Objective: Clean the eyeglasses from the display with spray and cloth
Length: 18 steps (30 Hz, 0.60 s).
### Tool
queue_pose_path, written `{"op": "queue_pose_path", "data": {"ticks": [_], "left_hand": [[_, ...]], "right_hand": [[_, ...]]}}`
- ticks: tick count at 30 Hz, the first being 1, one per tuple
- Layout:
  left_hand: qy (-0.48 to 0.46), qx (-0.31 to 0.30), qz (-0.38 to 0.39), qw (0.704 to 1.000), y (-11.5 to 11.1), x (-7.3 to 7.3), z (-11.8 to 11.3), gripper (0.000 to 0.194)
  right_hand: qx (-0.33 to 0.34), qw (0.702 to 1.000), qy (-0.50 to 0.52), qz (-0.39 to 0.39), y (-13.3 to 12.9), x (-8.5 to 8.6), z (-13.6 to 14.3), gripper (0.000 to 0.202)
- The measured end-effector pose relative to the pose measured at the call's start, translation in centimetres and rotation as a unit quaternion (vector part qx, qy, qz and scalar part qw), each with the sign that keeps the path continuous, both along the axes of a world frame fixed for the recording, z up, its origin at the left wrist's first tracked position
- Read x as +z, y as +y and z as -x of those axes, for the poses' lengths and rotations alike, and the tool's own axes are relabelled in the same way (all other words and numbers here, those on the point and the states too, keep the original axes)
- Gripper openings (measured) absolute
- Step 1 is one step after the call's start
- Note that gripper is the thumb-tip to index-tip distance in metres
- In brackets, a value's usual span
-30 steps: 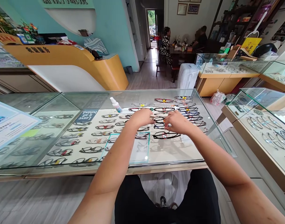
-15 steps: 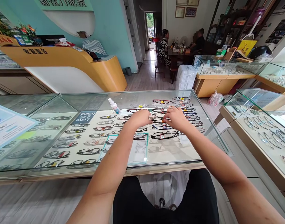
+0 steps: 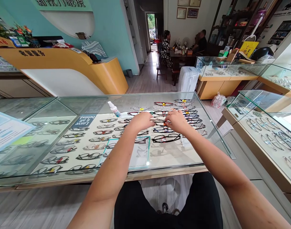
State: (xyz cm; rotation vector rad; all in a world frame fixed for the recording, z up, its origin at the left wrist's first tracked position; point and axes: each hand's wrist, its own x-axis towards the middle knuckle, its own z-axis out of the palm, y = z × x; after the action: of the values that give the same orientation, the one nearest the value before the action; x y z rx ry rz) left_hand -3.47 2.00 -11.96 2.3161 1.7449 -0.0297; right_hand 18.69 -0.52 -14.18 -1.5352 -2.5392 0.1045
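Both my hands are over the glass display counter (image 3: 183, 160), fingers curled toward each other. My left hand (image 3: 142, 122) is closed, its fingertips pinched together at the right. My right hand (image 3: 177, 121) is closed too, thumb and fingers bent inward. A thin line shows between the fingertips, but it blends with the eyeglasses beneath, so I cannot make out what is held. A black pair of eyeglasses (image 3: 166, 138) lies under the glass just nearer to me. A white spray bottle (image 3: 114, 109) stands left of my left hand. A teal-edged sheet (image 3: 138, 156) lies below my left forearm.
Rows of eyeglasses (image 3: 89, 156) fill the case at left. A blue-and-white leaflet (image 3: 9, 130) lies at the left edge. Another glass case (image 3: 262, 127) stands at right. Beyond are a wrapped suitcase (image 3: 188, 78), an orange-wood reception desk (image 3: 112, 76) and two seated people at a table.
The view has shifted slightly, moving the scene a little to the left. My hands keep nearly the same place and pose over the counter.
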Motion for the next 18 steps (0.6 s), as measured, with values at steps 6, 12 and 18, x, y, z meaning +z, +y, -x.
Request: {"op": "queue_pose_path", "data": {"ticks": [6,12,18], "left_hand": [[-0.179,0.075,-0.011,0.981,-0.6,1.4,0.4,0.035],[-0.409,0.142,-0.04,0.901,-0.8,1.2,-0.8,0.038],[-0.462,0.12,-0.071,0.876,-1.3,0.6,-2.3,0.042]], "right_hand": [[-0.034,0.984,0.176,-0.012,0.2,0.2,-0.9,0.015],[-0.058,0.934,0.336,-0.111,0.5,0.5,-1.5,0.013],[-0.061,0.927,0.328,-0.172,-0.2,0.8,-1.3,0.024]]}}
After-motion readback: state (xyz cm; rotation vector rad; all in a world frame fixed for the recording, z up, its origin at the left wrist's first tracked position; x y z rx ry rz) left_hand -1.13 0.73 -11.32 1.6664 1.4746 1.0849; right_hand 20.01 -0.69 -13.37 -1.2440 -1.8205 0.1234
